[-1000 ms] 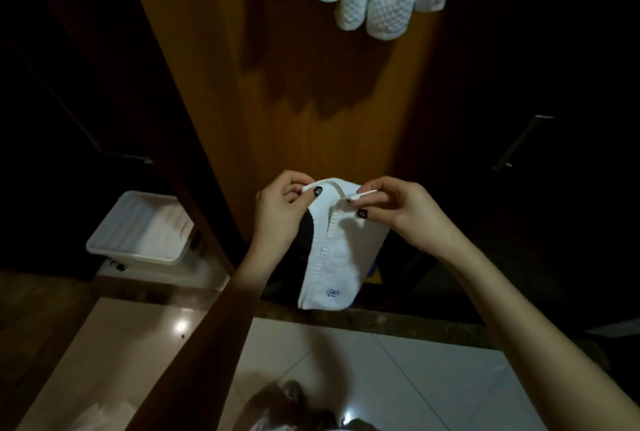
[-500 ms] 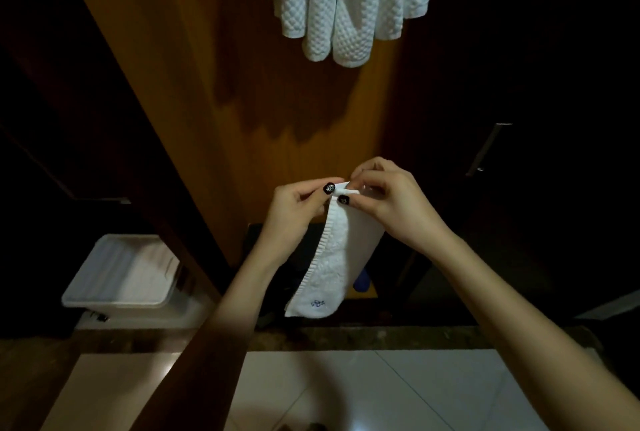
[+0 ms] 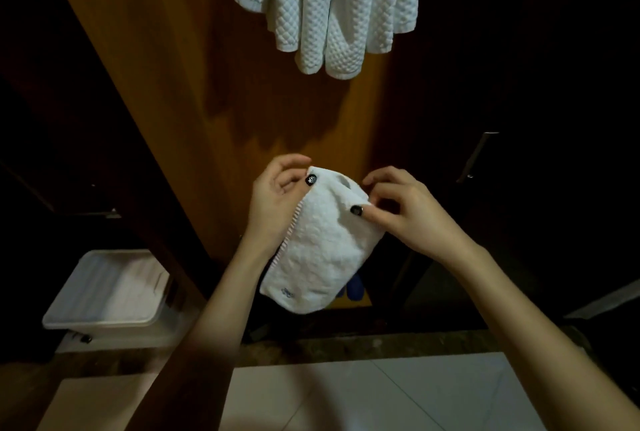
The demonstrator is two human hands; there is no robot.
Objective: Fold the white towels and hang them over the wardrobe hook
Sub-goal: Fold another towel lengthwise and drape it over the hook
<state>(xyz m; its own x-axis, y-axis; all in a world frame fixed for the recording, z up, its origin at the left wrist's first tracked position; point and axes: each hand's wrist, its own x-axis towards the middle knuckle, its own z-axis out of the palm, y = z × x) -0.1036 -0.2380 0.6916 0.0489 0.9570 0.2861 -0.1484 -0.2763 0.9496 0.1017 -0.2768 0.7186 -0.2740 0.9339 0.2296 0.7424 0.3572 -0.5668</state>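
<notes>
A small white towel [image 3: 322, 247], folded, with a blue embroidered mark near its lower edge, hangs in front of the wooden wardrobe door [image 3: 194, 91]. My left hand [image 3: 277, 198] pinches its top left corner. My right hand [image 3: 401, 209] pinches the top right corner, thumb on the cloth. High on the door, several white waffle-weave towels [image 3: 329, 5] hang in folds; whatever holds them lies above the frame.
A white plastic tray [image 3: 110, 292] sits low at the left inside the dark wardrobe. A metal door handle [image 3: 476, 157] shows at the right. A small blue object [image 3: 355, 287] peeks out behind the towel. Pale floor tiles [image 3: 381, 392] lie below.
The view has tilted upward, so more of the hanging towels shows. My hands have spread apart, and the held towel is wider and flatter than before.
</notes>
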